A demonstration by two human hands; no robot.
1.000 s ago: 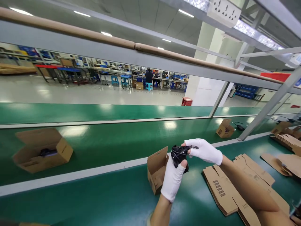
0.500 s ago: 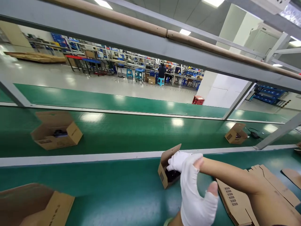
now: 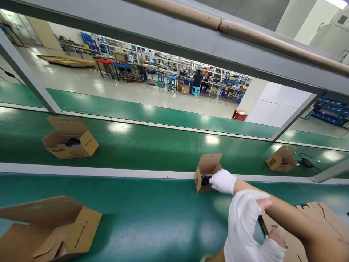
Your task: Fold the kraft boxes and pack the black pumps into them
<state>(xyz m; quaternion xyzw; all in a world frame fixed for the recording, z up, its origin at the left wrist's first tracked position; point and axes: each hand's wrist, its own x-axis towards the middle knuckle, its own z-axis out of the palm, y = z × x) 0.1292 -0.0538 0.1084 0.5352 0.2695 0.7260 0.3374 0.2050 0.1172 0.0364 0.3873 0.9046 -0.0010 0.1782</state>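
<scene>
A small open cardboard box sits at the white strip, its flap raised and a black item inside. My right hand, in a white glove, has its fingers bent over the box's near right rim, close to the black item. Nearer to me, my left hand hangs over the green surface below my right forearm. It wears a white glove with bare fingertips; thumb and fingers are apart, and nothing shows between them.
A large open box stands at the lower left. Farther back are two more open boxes and a black adapter with cable. Flattened cardboard lies at the lower right. A grey frame crosses above; people sit far behind.
The small box has moved away from me onto the white strip and turned, with my right hand at it. The view has shifted, and my left hand appears farther right.
</scene>
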